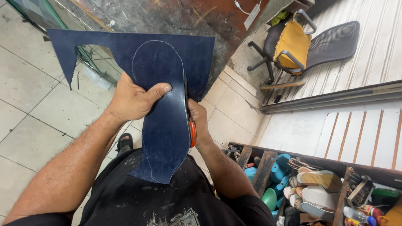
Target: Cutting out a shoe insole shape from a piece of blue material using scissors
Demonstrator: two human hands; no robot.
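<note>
L hand point(135, 100) comes in from lower left, forearm raised, wrist bent; it's closed on the dark blue sheet point(163, 75), thumb flat across the front, other fingers hidden behind. R hand point(198, 121) comes up from lower right, mostly hidden behind the sheet edge, closed round orange-handled scissors point(191, 125), blade running up along the sheet's R side. Sheet is held up in front of the chest, above the tiled floor point(29, 96), w/ one pale sole-shaped outline drawn on it; lower part already follows that curve, upper part wide w/ a cut-out at top L. One sheet, one pair of scissors, 2 hands. One office chair w/ yellow cushion point(293, 42) top R. Wooden crate point(268, 167) lower R holds shoe soles and blue lasts; too jumbled to count.
</note>
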